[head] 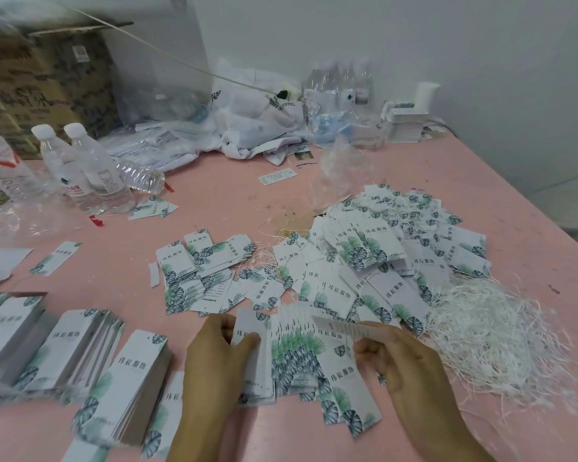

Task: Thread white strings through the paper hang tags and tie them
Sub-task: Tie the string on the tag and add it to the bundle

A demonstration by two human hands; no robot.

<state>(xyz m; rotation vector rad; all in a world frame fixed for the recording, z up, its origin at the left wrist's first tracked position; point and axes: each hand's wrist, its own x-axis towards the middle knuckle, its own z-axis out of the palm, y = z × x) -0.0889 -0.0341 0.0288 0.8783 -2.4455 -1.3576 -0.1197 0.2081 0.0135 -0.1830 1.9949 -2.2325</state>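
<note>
My left hand (pixel 219 358) grips a fanned stack of white hang tags with green leaf print (pixel 291 358) near the table's front edge. My right hand (pixel 401 361) pinches a single tag (pixel 347 328) held edge-up just right of that stack. A tangled heap of white strings (pixel 491 341) lies to the right of my right hand. Behind it a large pile of strung tags (pixel 391 248) covers the middle right of the pink table (pixel 114 268). Loose tags (pixel 201 271) lie scattered in the middle.
Neat stacks of tags (pixel 80 355) stand at the front left. Water bottles (pixel 87 168) stand at the back left beside a cardboard box (pixel 40 78). Plastic bags (pixel 254 121) and small boxes (pixel 404 121) line the wall. The table's right edge runs diagonally.
</note>
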